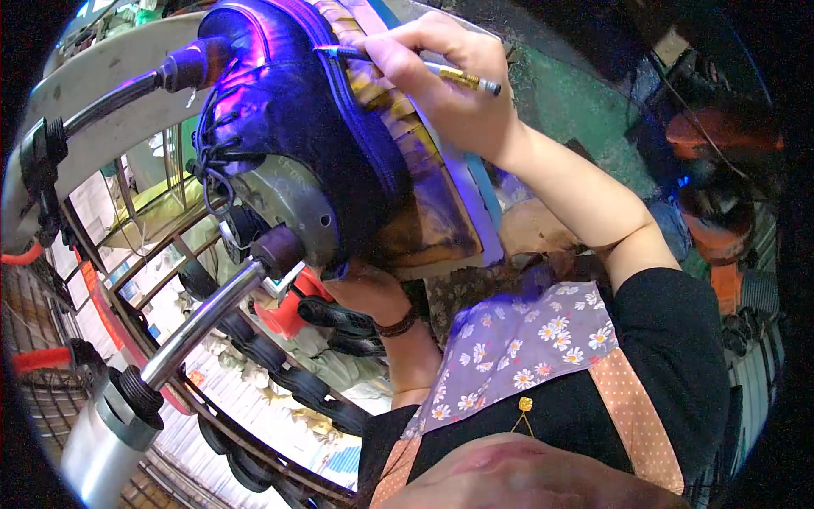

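Observation:
A dark lace-up shoe (pixel 297 110), lit purple and blue, is held between two padded metal rods. A grey shoe last (pixel 284 199) with a small hole fills its opening. In my right hand (pixel 454 89) is a slim marking pen (pixel 462 78) with a yellowish barrel, pinched between the fingers. The pen's tip meets or nearly meets the shoe's edge by the sole. My left hand (pixel 365 293) is under the heel end of the shoe, a dark bracelet at its wrist. Its fingers are hidden behind the shoe, so their grip does not show.
The upper padded rod (pixel 114 102) reaches the toe; the lower chrome rod (pixel 203 322) presses by the last. A worn, taped board (pixel 437 225) lies just right of the shoe. Black shoe-shaped pieces (pixel 254 348) line a rack at lower left. Orange-red objects (pixel 716 136) are at far right.

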A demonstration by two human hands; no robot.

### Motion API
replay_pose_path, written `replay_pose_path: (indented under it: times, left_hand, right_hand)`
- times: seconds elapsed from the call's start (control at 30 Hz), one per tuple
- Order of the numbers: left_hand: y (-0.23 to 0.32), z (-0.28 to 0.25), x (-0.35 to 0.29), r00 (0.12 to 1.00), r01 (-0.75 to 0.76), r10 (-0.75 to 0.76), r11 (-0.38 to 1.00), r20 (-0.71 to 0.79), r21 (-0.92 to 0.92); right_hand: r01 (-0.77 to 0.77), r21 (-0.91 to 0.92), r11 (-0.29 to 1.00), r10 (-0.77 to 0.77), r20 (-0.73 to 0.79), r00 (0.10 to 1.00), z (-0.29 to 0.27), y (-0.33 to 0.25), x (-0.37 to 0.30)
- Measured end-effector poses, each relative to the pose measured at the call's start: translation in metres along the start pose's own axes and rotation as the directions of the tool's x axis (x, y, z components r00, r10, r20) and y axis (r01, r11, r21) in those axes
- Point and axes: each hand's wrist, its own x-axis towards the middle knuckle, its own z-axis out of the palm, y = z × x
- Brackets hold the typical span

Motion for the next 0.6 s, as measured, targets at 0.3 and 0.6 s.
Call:
replay_pose_path:
  times: [0.3,0.6]
  left_hand:
    - [0.036,-0.003,0.006,0.932,0.315,-0.129,0.747,0.338,-0.586]
    - [0.122,0.026,-0.019,0.394,0.879,-0.169,-0.219,0.903,-0.424]
  right_hand:
    - [0.056,-0.047,0.997,-0.050,0.105,0.993,-0.005,-0.005,-0.030]
    - [0.041,-0.029,0.999,-0.028,0.352,0.935,-0.048,-0.021,-0.011]
